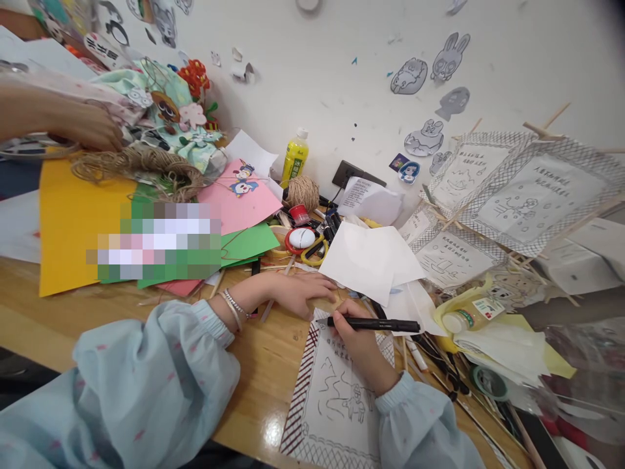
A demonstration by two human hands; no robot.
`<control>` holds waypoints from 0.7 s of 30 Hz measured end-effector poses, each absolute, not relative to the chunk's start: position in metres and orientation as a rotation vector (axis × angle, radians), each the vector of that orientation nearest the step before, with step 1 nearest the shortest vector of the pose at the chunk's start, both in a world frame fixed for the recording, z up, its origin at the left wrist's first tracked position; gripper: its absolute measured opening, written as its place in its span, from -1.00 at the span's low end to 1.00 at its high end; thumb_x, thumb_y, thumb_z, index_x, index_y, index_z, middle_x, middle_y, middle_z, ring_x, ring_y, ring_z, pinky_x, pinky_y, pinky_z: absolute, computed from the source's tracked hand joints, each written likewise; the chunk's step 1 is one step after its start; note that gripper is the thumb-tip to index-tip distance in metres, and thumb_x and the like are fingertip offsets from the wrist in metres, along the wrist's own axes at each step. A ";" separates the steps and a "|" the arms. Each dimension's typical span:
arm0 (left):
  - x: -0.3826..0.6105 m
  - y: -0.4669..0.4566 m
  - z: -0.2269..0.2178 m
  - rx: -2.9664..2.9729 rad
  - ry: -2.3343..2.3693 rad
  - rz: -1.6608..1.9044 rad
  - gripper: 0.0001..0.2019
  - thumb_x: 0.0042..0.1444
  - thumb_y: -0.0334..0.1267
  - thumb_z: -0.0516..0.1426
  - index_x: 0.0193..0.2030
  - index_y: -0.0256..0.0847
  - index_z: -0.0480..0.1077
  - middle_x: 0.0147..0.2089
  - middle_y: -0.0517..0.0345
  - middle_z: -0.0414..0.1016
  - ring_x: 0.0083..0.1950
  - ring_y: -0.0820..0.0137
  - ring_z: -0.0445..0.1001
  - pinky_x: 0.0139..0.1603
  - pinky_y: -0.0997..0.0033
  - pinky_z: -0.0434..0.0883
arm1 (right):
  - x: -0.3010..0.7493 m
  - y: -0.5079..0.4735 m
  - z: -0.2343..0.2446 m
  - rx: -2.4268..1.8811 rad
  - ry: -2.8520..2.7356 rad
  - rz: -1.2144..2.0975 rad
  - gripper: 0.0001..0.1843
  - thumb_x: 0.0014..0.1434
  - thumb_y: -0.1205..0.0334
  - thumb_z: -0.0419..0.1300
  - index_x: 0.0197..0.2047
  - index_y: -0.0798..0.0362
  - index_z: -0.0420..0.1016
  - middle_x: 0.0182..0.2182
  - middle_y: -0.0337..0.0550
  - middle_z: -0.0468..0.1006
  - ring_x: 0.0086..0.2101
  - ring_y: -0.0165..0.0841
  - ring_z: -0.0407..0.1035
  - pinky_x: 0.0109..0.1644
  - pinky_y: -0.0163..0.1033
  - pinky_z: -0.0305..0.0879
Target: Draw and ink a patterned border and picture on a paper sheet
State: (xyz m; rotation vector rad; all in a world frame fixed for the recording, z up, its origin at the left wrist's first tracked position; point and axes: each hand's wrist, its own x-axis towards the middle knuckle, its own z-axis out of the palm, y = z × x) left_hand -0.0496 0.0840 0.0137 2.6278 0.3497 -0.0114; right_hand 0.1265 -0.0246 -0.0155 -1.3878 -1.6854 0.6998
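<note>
My right hand [355, 333] grips a black marker pen [385, 324], its tip at the top left corner of a sheet of paper [322, 417]. The sheet carries black line drawings, handwritten characters and a hatched border, dark red along its left strip. My left hand [301, 291] lies flat on the wooden table [258, 384], fingers stretched out, just above the sheet's upper edge. Part of the sheet is hidden under my right hand and sleeve.
At right stand paper panels on sticks [541, 189]. Ahead lie loose white sheets [371, 257], scissors [315, 251], a twine ball [303, 192] and a yellow bottle [295, 156]. Coloured card [73, 221] spreads to the left, where another person's hand [92, 125] reaches in near twine [146, 166].
</note>
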 end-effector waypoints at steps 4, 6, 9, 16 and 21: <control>-0.050 0.085 0.013 2.628 0.333 0.008 -0.44 0.02 -0.39 0.13 0.23 -0.16 0.24 0.38 0.02 0.06 0.39 0.19 -0.03 0.35 0.17 -0.05 | 0.125 -0.024 -0.013 -1.402 -1.725 0.697 -0.75 0.12 0.20 0.07 -0.57 -0.02 0.20 -0.62 -0.30 0.29 -0.51 -0.36 0.20 -0.42 -0.25 0.13; -0.050 0.085 0.013 2.631 0.328 0.012 -0.44 0.03 -0.38 0.12 0.23 -0.17 0.25 0.38 0.01 0.06 0.39 0.18 -0.02 0.35 0.19 -0.05 | 0.125 -0.025 -0.013 -1.407 -1.723 0.722 -0.76 0.13 0.20 0.07 -0.55 -0.02 0.21 -0.61 -0.31 0.30 -0.51 -0.36 0.20 -0.42 -0.25 0.13; -0.050 0.085 0.013 2.636 0.341 0.011 -0.44 0.03 -0.36 0.13 0.23 -0.15 0.25 0.37 0.04 0.07 0.39 0.16 -0.02 0.35 0.19 -0.04 | 0.125 -0.026 -0.013 -1.405 -1.721 0.761 -0.78 0.15 0.19 0.07 -0.52 -0.03 0.23 -0.60 -0.31 0.32 -0.52 -0.36 0.21 -0.42 -0.26 0.15; -0.049 0.086 0.013 2.634 0.341 -0.017 -0.42 0.02 -0.37 0.12 0.24 -0.17 0.23 0.37 0.04 0.06 0.39 0.16 -0.03 0.35 0.20 -0.05 | 0.124 -0.024 -0.011 -1.413 -1.747 0.701 -0.75 0.12 0.20 0.06 -0.56 -0.02 0.19 -0.63 -0.33 0.29 -0.52 -0.37 0.19 -0.41 -0.26 0.13; -0.049 0.086 0.013 2.624 0.346 -0.005 -0.42 0.00 -0.39 0.12 0.23 -0.14 0.23 0.38 0.05 0.06 0.39 0.16 -0.04 0.35 0.17 -0.05 | 0.125 -0.021 -0.014 -1.405 -1.718 0.700 -0.75 0.06 0.21 0.02 -0.61 -0.03 0.12 -0.67 -0.32 0.23 -0.53 -0.35 0.17 -0.43 -0.24 0.12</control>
